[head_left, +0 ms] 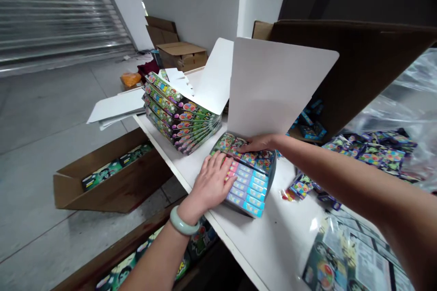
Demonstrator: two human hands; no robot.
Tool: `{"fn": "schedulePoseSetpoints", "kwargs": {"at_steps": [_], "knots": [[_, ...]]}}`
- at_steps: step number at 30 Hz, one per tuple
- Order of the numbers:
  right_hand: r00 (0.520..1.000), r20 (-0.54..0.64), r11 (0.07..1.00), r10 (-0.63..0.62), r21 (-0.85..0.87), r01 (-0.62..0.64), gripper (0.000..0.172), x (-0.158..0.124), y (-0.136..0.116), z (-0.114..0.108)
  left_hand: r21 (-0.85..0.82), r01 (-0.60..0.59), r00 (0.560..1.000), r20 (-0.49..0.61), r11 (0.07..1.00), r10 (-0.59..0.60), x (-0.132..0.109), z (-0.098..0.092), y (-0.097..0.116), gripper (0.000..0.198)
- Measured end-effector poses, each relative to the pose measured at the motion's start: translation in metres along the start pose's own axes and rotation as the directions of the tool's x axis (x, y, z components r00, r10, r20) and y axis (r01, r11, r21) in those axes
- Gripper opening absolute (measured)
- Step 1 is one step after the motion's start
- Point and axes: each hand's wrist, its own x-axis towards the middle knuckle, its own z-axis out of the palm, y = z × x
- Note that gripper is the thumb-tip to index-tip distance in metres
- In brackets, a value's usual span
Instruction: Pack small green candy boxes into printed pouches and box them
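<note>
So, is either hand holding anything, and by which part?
Nothing is gripped. The left hand lies flat on the packs in the open display box; the right hand presses fingertips on the back row, below the raised lid.

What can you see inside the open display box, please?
Rows of small colourful packets fill the display box; the left hand covers some, and anything beneath them is hidden.

Covered and unreadable
The left hand covers some of the small pink-and-blue packets — their print too small to read.
</note>
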Motion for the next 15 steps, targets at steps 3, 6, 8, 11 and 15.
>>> {"fn": "schedulePoseSetpoints", "kwargs": {"at_steps": [3,6,8,11,15], "knots": [[0.989,0.137,0.971,0.046,0.227,-0.076,0.072,0.0031,0.0054,0.0025,-0.001,0.005,1.0,0.013,1.0,-0.005,0.0003,-0.0011,0.0005,0.047],[0.949,0.296,0.931,0.109,0.304,-0.201,0.071,0.0079,0.0053,0.0015,0.001,0.012,1.0,0.02,1.0,-0.012,0.0005,-0.0016,0.0006,0.047],[0.942,0.325,0.915,0.087,0.348,-0.205,0.064,0.0098,0.005,0.0001,0.0,0.007,1.0,0.009,1.0,-0.007,0.0003,-0.0009,0.0,0.047],[0.953,0.299,0.901,0.044,0.4,-0.167,0.052,0.0095,0.0073,-0.0008,0.002,0.001,1.0,-0.011,1.0,-0.001,-0.0001,0.0005,-0.0012,0.046],[0.957,0.288,0.886,-0.033,0.452,-0.106,0.053,0.0021,0.0097,-0.0014,0.013,-0.002,1.0,-0.001,1.0,0.002,-0.0004,0.0007,-0.0016,0.046]]}}
